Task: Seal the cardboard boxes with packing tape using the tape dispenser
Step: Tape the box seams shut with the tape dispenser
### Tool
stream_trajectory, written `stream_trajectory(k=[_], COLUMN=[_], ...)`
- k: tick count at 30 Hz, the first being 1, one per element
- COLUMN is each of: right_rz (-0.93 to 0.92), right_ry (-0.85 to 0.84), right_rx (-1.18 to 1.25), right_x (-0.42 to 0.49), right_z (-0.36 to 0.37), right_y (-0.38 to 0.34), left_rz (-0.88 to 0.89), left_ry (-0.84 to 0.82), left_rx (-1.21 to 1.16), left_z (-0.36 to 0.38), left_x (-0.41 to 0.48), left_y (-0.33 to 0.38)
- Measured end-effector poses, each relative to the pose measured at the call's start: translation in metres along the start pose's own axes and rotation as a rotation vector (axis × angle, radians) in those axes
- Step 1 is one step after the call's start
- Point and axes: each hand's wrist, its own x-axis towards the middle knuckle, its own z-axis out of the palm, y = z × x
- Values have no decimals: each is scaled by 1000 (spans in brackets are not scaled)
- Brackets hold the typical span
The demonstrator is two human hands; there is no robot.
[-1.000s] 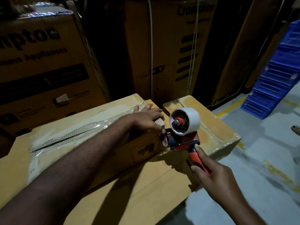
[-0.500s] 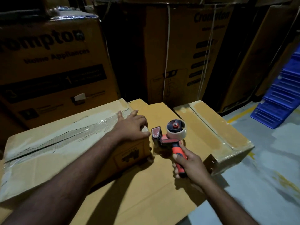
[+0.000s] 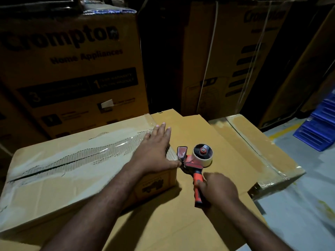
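- My right hand is gripping the orange handle of the tape dispenser, fingers curled round it, nearest to me on the right
- The dispenser is sitting low over the flat cardboard sheet, its head just beside the right end of the cardboard box; whether it is touching the box I cannot tell
- Its tape roll is showing its open side to me, beyond the handle
- My left hand is pressing flat on the box's top at its right end, fingers straight, holding nothing
- A strip of clear tape is running along the box's top seam toward my left hand
- A second taped box is sitting to the right, apart from the dispenser
- Farther back, tall printed cartons are standing side by side, and blue crates are sitting stacked at the far right by the grey floor
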Motion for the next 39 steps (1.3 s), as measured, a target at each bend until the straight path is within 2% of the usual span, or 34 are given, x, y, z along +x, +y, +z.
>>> stream_trajectory(k=[1, 3, 5, 6, 8, 10, 11, 14, 16, 17, 19, 20, 22, 24, 32, 36, 39], right_rz=[-45, -236, -420, -455, -421, -389, -399, -412, -359, -335, -316, -315, -324, -307, -273, -307, -309], right_ry=[135, 426, 564, 562, 412, 258, 225, 179, 153, 141, 123, 130, 171, 184, 152, 150, 129], right_rx=[95, 487, 625, 619, 583, 472, 420, 439, 480, 490, 480, 481, 482, 480, 490, 448, 420], right_x=[-3, -11, -17, -18, -19, -15, -12, -1, 7, 11, 15, 16, 16, 15, 15, 17, 19], right_z=[-10, -25, -34, -33, -32, -31, -30, -29, -30, -29, -28, -27, -28, -29, -28, -28, -28], right_y=[-9, -33, -64, -77, -94, -100, -100, -104, -106, -106, -105, -104, -103, -103, -101, -103, -100], left_rz=[-7, 9, 39, 40, -3, -79, -96, -117, -181, -229, -322, -348, -424, -525, -742, -770, -676], left_ry=[5, -30, -132, -192, -284, -281, -261, -187, -30, 113, 384, 424, 311, 183, 57, 54, 88], left_rx=[-38, -121, -248, -341, -619, -915, -986, -990, -1018, -970, -659, -487, -235, -137, -140, -116, -69], left_z=[1, -1, -13, -21, -35, -40, -40, -35, -28, -23, -14, -10, -6, -6, -22, -22, -27], left_x=[0, 0, 0, -1, -4, -6, -7, -7, -7, -6, -1, 4, 18, 34, 90, 113, 118], left_y=[1, 1, -3, -6, -10, -12, -12, -15, -11, -8, -3, -2, -5, -10, -32, -36, -45])
